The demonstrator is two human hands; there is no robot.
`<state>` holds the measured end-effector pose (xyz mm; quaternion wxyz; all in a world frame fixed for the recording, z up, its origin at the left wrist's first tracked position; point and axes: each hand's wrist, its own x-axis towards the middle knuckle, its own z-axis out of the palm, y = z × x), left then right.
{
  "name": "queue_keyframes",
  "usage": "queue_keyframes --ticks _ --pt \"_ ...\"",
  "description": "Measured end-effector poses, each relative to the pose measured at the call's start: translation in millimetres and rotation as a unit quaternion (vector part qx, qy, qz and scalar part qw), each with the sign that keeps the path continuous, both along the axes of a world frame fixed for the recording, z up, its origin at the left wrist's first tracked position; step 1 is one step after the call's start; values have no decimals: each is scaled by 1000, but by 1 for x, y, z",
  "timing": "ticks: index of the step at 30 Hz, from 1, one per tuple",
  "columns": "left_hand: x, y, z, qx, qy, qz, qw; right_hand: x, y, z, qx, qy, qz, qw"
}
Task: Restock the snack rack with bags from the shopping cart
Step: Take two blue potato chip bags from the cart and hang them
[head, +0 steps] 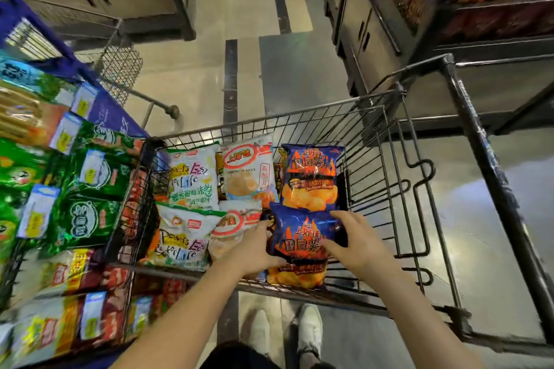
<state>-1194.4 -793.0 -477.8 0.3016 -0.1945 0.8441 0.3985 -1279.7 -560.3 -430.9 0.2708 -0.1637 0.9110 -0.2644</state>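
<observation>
My left hand (254, 246) and right hand (356, 244) both press on the near blue chip bag (299, 244), fingers clamped on its 2 sides; it sits in the shopping cart (419, 177), at the near right of the load. A 2nd blue bag (310, 177) lies just beyond it. Left of these lie 2 white-and-red bags (247, 171) and 2 white bags with coloured lettering (192, 177). The snack rack (75, 189) stands touching the cart's left side, packed with green bags (87, 225) and price tags. My white shoes (308, 329) show on the floor below.
</observation>
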Motion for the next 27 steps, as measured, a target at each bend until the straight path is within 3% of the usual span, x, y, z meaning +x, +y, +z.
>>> queue_keyframes --ticks 3,7,12,20,27 --pt "-6 -3 -41 33 2 32 999 -2 1 -8 1 -5 -9 1000" --pt "-11 4 -59 84 -31 32 996 -1 1 -18 6 -4 -20 1000" --pt "-3 5 -81 148 -61 106 981 0 -2 -24 25 -14 -30 999" --pt "4 -1 -95 148 -58 123 980 3 0 -25 19 -14 -51 998" --pt "1 2 -59 148 -6 151 977 1 7 -18 -11 -14 -94 995"
